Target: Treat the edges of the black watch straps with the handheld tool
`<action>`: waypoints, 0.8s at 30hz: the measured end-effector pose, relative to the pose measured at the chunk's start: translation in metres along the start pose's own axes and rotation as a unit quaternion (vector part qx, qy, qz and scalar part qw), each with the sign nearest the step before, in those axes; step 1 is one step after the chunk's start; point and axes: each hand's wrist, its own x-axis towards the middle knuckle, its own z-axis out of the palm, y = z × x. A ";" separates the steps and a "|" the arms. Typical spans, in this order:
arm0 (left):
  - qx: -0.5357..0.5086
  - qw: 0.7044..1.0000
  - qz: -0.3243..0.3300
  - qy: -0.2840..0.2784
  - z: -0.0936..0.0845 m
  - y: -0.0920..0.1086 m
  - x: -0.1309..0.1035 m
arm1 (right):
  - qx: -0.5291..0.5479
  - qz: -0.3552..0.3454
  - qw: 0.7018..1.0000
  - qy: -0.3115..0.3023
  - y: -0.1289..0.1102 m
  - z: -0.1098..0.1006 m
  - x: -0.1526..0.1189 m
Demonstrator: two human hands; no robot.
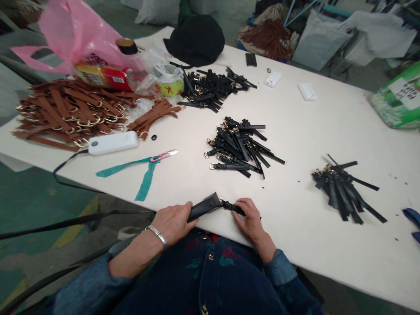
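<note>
My left hand, with a silver bracelet at the wrist, is closed around a black handheld tool at the table's front edge. The tool's wide end points right and meets the buckle end of a short black strap. That strap is pinched in my right hand, just right of the tool. Beyond my hands lies a pile of black buckled straps. Farther right is a smaller fanned bunch of black straps. Pink-handled snips with green cloth strips rest to the left.
Brown straps, a white power bank and a pink bag occupy the left. More black straps and a black cap lie at the back. A green bag stands on the right.
</note>
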 end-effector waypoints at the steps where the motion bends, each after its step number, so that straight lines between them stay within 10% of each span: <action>1: 0.008 1.000 0.008 0.005 -0.001 0.001 -0.001 | -0.002 0.001 1.000 0.001 0.000 0.000 0.000; 24: -0.093 0.993 0.068 0.012 0.001 0.014 -0.015 | 0.001 0.014 1.000 0.025 0.004 0.012 -0.002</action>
